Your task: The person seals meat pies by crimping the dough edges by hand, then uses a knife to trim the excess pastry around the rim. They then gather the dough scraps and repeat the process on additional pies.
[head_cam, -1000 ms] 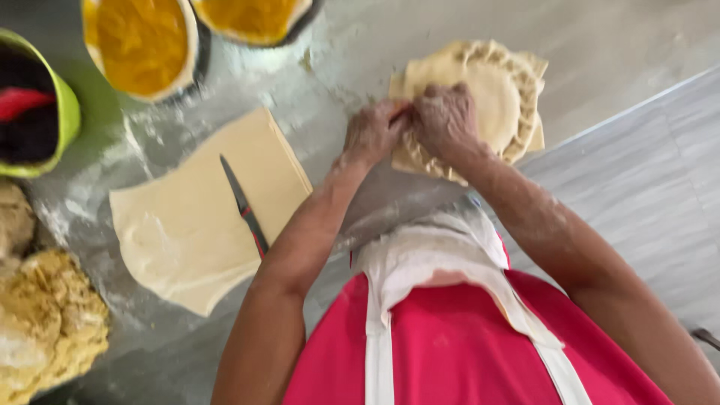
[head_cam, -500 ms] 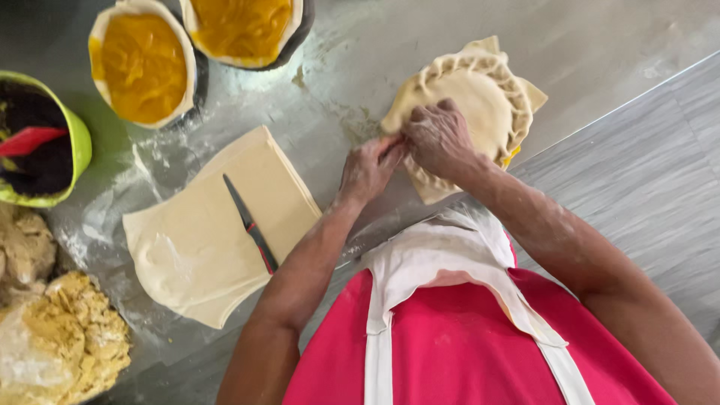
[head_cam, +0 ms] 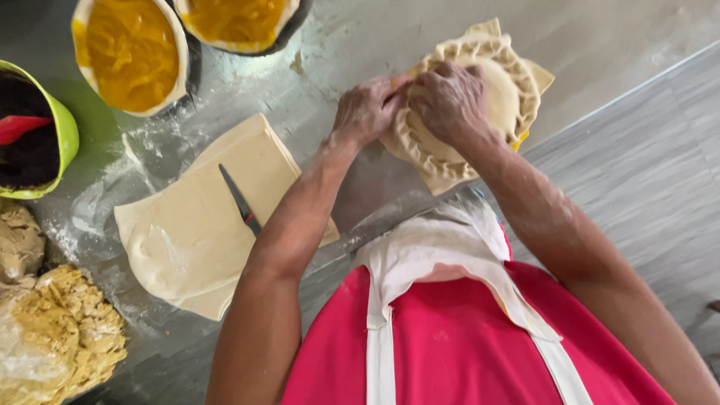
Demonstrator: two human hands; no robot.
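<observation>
A round pie (head_cam: 504,82) with a pale dough lid and a crimped, braided rim sits on the floured metal table (head_cam: 360,45) at upper right. My left hand (head_cam: 365,110) pinches the pie's left edge. My right hand (head_cam: 450,97) lies over the lid and grips the same stretch of rim, fingers curled on the dough. Both hands touch each other at the rim. The pie's left part is hidden under my hands.
A rolled dough sheet (head_cam: 187,232) lies left of my arm with a knife (head_cam: 240,199) on it. Two dough-lined dishes of orange filling (head_cam: 131,52) (head_cam: 236,21) stand at the back. A green bowl (head_cam: 64,124) sits far left, dough lumps (head_cam: 52,337) at lower left.
The view has shifted, so everything sits slightly higher and to the right. My hands stay on the pie's left rim and have worked a little further along it.
</observation>
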